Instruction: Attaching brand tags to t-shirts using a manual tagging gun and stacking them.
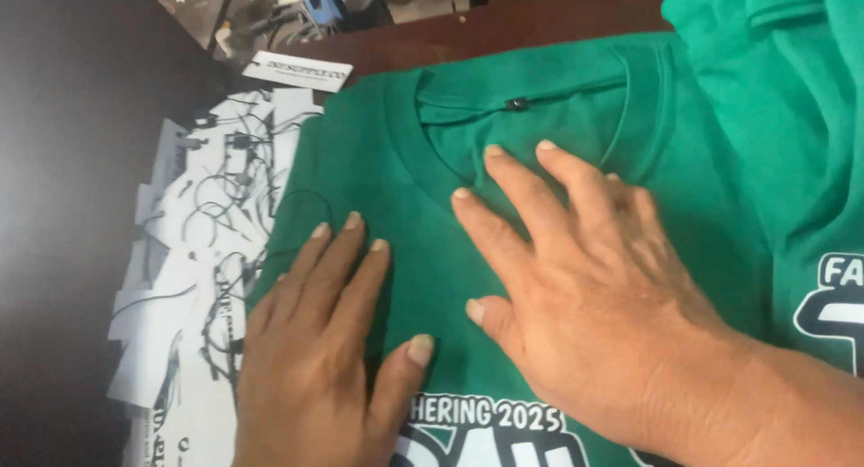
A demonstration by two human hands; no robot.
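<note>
While both palms press flat, green T-shirt (558, 107) lies face-up on dark desk (72, 206), collar toward far edge. Left hand (315, 359) splayed wide, holding nothing, pins shoulder area near shirt's edge. Right hand (585, 296) likewise spread flat below neckline, fingertips at collar, probably smoothing fabric. White hang tags with black strings (207, 251) heaped just beside shirt's left edge. More green fabric (792, 89) overlaps at right.

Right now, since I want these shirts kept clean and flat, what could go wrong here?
Both the left hand and the right hand press flat on the green T-shirt near its collar; sliding them could bunch the fabric. The shirt's edge overlaps the pile of white tags with black strings, so a string might snag or be dragged along.
</note>
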